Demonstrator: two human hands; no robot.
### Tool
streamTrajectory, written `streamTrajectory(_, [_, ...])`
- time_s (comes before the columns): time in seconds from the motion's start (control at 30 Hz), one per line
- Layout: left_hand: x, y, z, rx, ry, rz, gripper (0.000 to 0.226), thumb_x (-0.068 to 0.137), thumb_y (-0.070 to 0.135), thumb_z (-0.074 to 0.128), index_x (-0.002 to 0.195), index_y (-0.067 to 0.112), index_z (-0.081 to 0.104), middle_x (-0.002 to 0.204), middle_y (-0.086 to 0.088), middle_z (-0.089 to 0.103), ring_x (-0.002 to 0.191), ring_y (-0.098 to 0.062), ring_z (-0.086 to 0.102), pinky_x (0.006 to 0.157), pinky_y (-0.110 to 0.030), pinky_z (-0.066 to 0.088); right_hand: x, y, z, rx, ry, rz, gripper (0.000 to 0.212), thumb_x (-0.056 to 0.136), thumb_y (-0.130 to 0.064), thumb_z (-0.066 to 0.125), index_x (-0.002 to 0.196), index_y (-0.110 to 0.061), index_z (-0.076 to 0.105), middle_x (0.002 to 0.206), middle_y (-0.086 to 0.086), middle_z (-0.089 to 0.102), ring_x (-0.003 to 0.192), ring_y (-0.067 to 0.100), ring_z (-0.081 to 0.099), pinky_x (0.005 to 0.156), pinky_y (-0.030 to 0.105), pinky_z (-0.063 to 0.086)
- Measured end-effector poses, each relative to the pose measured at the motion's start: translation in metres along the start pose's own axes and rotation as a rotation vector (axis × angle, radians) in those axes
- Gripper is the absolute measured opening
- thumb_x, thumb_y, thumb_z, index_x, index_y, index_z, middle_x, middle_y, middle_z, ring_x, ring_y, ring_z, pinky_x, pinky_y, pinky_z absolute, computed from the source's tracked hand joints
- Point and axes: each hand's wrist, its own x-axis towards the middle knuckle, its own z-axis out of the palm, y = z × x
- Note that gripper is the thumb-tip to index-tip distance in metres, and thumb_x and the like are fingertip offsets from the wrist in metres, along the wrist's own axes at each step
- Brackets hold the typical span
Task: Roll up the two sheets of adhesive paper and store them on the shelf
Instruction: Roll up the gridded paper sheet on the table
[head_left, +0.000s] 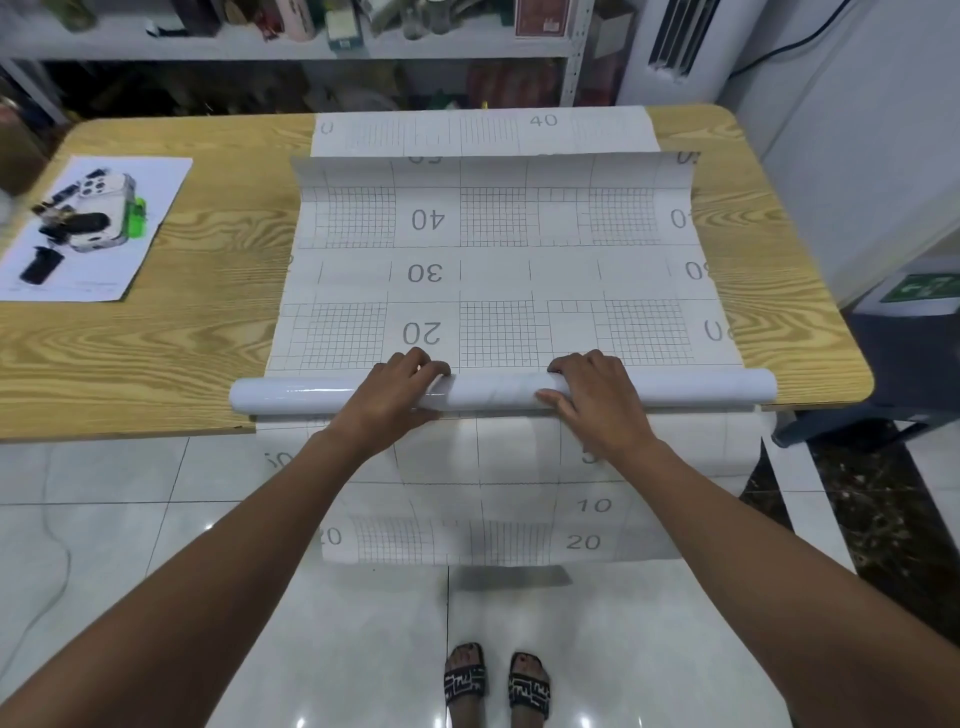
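Both hands are working the roll at the near edge of the table: the left hand is curling its fingers over the top of the tube with the thumb tucked on the near side, and the right hand is gripping it the same way just to the right, a stretch of glossy white tube showing between them. The roll looks to be forming from the near end of the upper sheet, which is lying grid-side up across the table, its far edge curling upward. The lower sheet is lying flat underneath, peeking out at the far side and hanging off the near edge toward the floor. So this is looking like the first roll, early on. The next move is calling for an even push away toward the far edge, both ends square, without dragging the lower sheet. The shelf is waiting beyond the table; a printed page is sitting far left.
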Motion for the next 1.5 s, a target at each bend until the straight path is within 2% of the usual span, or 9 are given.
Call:
streamTrajectory(0.17, [0.002, -0.003, -0.001, 0.003, -0.021, -0.002, 0.046, 0.078, 0.030, 0.070, 0.119, 0.017, 0.052, 0.107, -0.003, 0.052, 0.090, -0.023, 0.051, 0.074, -0.029, 0.029, 0.003, 0.002, 0.004, -0.063, -0.036, 0.012, 0.051, 0.091, -0.051, 0.029, 0.100, -0.013, 0.061, 0.096, 0.003, 0.060, 0.082, 0.024, 0.053, 0.079, 0.036, 0.036])
streamTrajectory(0.3, [0.004, -0.004, -0.002, -0.021, -0.053, 0.000, 0.048, 0.081, 0.030, 0.067, 0.124, 0.018, 0.050, 0.109, -0.001, 0.052, 0.093, -0.021, 0.052, 0.078, -0.027, 0.026, 0.006, 0.003, 0.005, -0.083, -0.032, 0.022, 0.054, 0.091, -0.049, 0.024, 0.100, -0.013, 0.063, 0.097, 0.003, 0.059, 0.083, 0.024, 0.053, 0.078, 0.035, 0.037])
streamTrajectory(0.53, [0.004, -0.006, -0.006, -0.050, -0.068, 0.020, 0.048, 0.085, 0.028, 0.064, 0.129, 0.016, 0.048, 0.112, -0.004, 0.055, 0.094, -0.025, 0.054, 0.081, -0.028, 0.027, 0.000, 0.003, 0.005, -0.078, 0.020, 0.004, 0.051, 0.091, -0.047, 0.029, 0.111, -0.013, 0.061, 0.107, 0.004, 0.059, 0.090, 0.025, 0.053, 0.082, 0.037, 0.037])
streamTrajectory(0.73, [0.008, -0.001, -0.014, -0.071, -0.125, -0.042, 0.059, 0.087, 0.033, 0.059, 0.138, 0.019, 0.033, 0.114, -0.005, 0.057, 0.103, -0.024, 0.047, 0.087, -0.034, 0.033, -0.006, 0.003, 0.006, -0.034, 0.036, -0.037, 0.053, 0.089, -0.051, 0.037, 0.120, -0.012, 0.054, 0.111, 0.006, 0.057, 0.095, 0.027, 0.053, 0.089, 0.036, 0.035])
streamTrajectory(0.93, [0.007, 0.004, -0.017, -0.119, -0.165, -0.105, 0.039, 0.091, 0.031, 0.053, 0.126, 0.016, 0.044, 0.114, -0.006, 0.054, 0.107, -0.022, 0.043, 0.090, -0.029, 0.027, -0.006, 0.004, 0.005, -0.016, 0.050, -0.063, 0.053, 0.085, -0.053, 0.043, 0.114, -0.011, 0.054, 0.108, 0.005, 0.057, 0.092, 0.026, 0.053, 0.088, 0.034, 0.037])
streamTrajectory(1.13, [0.008, 0.003, -0.013, -0.042, -0.114, -0.039, 0.037, 0.092, 0.030, 0.052, 0.124, 0.013, 0.051, 0.119, -0.005, 0.053, 0.113, -0.023, 0.039, 0.092, -0.030, 0.024, -0.005, 0.008, 0.007, -0.048, 0.083, -0.067, 0.045, 0.080, -0.046, 0.063, 0.108, -0.011, 0.058, 0.108, 0.006, 0.057, 0.089, 0.026, 0.052, 0.085, 0.033, 0.035])
streamTrajectory(1.27, [0.008, 0.003, -0.011, 0.019, -0.064, 0.002, 0.037, 0.092, 0.029, 0.051, 0.124, 0.010, 0.053, 0.115, -0.010, 0.051, 0.107, -0.027, 0.039, 0.087, -0.034, 0.028, -0.004, 0.007, 0.006, -0.076, 0.092, -0.055, 0.043, 0.077, -0.037, 0.074, 0.107, -0.010, 0.061, 0.108, 0.008, 0.058, 0.088, 0.029, 0.054, 0.083, 0.039, 0.042])
streamTrajectory(1.4, [0.003, 0.004, -0.010, -0.003, -0.090, -0.014, 0.057, 0.089, 0.050, 0.039, 0.133, 0.015, 0.042, 0.117, -0.006, 0.049, 0.105, -0.024, 0.040, 0.087, -0.033, 0.031, -0.005, 0.005, 0.002, -0.074, 0.051, -0.037, 0.038, 0.081, -0.035, 0.070, 0.108, -0.010, 0.061, 0.103, 0.009, 0.059, 0.086, 0.030, 0.054, 0.081, 0.042, 0.044])
streamTrajectory(1.5, [0.000, 0.008, -0.010, -0.017, -0.069, -0.005, 0.057, 0.085, 0.044, 0.056, 0.132, 0.015, 0.042, 0.120, -0.007, 0.048, 0.104, -0.025, 0.043, 0.087, -0.034, 0.033, -0.006, 0.005, 0.001, -0.084, -0.002, -0.027, 0.039, 0.088, -0.042, 0.054, 0.110, -0.011, 0.060, 0.102, 0.007, 0.058, 0.086, 0.028, 0.053, 0.083, 0.039, 0.040])
